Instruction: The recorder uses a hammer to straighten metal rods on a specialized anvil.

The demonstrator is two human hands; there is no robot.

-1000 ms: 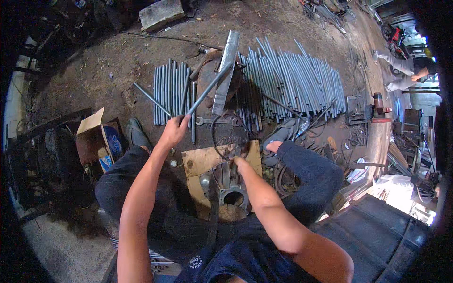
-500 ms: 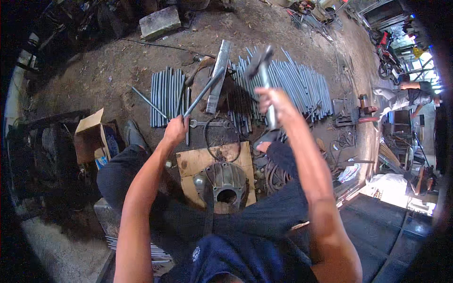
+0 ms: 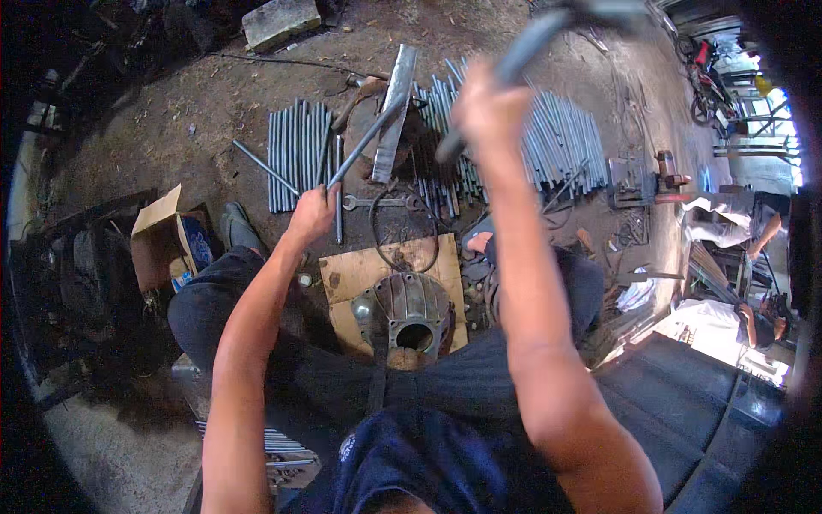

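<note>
My left hand (image 3: 312,214) is closed round the near end of a grey metal rod (image 3: 364,147). The rod slants up to the right, its far end against a long, shiny steel bar (image 3: 395,116). A darker, thin piece also runs up from this fist; whether I grip it cannot be made out. My right hand (image 3: 491,116), smeared by motion, is wrapped round the handle of a hammer (image 3: 527,50) raised high on the right. The hammer's head is blurred near the top edge. Several loose rods (image 3: 295,154) lie side by side beyond my left hand.
Many more rods (image 3: 565,141) spread across the ground at right. A wrench (image 3: 381,202) lies before my feet. Between my legs, a metal housing (image 3: 409,300) sits on cardboard (image 3: 338,274). An open carton (image 3: 160,248) stands at left, a concrete block (image 3: 281,23) farther off. Other people are at far right.
My right hand has swung the hammer upward, and its head now points to the upper right. My left hand still grips the rod in nearly the same place. The whole view has shifted slightly.
</note>
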